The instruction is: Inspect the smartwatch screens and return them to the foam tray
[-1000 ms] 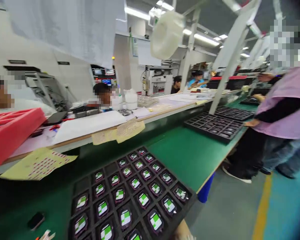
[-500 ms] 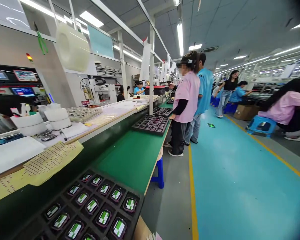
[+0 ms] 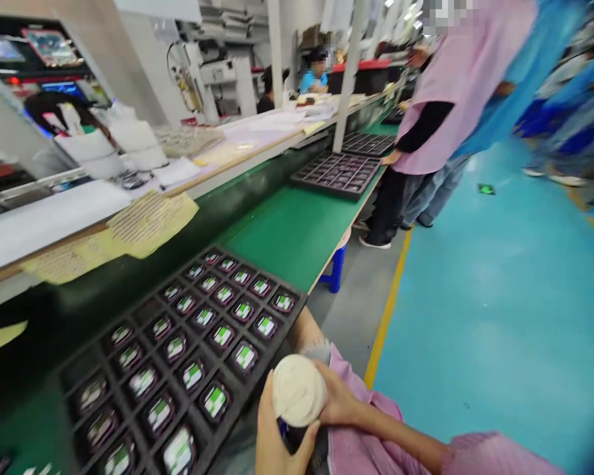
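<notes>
Between my two hands is a round, cream-white object [image 3: 299, 390] with a disc-like top and something dark blue beneath it. My left hand [image 3: 274, 439] curls around its near left side, thumb across the front. My right hand [image 3: 337, 399] wraps its right side, and the fingers are partly hidden behind it. Just left of my hands lies a black compartment tray [image 3: 272, 356], over the bench edge. Most of its compartments hold small rounded-square, watch-like units with green and white faces [image 3: 246, 357]; a few compartments hold none.
The green bench [image 3: 277, 231] runs away to more black trays [image 3: 336, 173]. A person in pink [image 3: 468, 86] stands there with a hand at a tray. Yellow sheets [image 3: 153, 224] hang off the shelf at left. A blue stool [image 3: 333, 270] stands under the bench beside the turquoise aisle [image 3: 475, 297].
The view has tilted down and shifted, bringing more of the near tray into sight. Both my hands and the cream-white object have come into view at the bottom.
</notes>
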`<state>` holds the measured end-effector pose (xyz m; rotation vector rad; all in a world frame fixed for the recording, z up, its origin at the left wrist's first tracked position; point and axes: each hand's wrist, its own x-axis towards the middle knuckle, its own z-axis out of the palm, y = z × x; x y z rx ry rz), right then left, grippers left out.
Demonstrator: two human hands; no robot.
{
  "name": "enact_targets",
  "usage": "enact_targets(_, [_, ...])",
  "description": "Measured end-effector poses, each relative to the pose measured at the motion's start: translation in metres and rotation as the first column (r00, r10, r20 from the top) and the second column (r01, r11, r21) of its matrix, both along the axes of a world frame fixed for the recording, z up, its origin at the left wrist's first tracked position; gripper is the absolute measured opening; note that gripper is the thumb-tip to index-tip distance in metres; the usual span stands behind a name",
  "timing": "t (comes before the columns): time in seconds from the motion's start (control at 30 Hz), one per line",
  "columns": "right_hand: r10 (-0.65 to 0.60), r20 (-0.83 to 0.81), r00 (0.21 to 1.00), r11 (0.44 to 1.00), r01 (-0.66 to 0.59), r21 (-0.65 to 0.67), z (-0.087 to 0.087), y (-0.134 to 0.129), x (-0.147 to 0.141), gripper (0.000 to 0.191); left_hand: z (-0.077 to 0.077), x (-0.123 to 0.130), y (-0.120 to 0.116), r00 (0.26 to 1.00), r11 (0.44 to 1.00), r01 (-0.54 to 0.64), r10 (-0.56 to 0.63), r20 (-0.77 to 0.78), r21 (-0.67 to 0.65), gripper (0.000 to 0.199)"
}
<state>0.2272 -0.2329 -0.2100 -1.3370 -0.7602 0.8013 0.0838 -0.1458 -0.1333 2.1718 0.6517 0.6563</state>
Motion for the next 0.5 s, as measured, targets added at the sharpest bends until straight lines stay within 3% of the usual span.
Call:
enact_targets(0.1, [-0.015,-0.005,1.000,0.998,0.015,0.054,0.010,-0.002,0.001,0.084,0.009,0.002,-0.004,1.000,0.999,0.003,-0.002,-0.021,0.038,0.070])
enact_targets(0.3, [-0.051,-0.010,0.999,0.996,0.052,0.072,0.019,0.003,-0.005,0.082,0.048,0.013,0.007,0.994,0.976,0.103,-0.092,-0.061,0.194,0.055])
enact_targets(0.4, [-0.079,0.089,0.993,0.996,0.074,0.059,0.015,0.003,-0.010,0.078,0.055,0.015,0.007,0.996,0.962,0.019,0.005,-0.088,0.271,0.050])
enact_targets(0.5, [-0.103,0.215,0.971,0.995,0.104,0.008,0.014,0.003,-0.011,0.070,0.052,0.020,0.005,0.984,0.935,-0.121,0.157,-0.085,0.334,0.045])
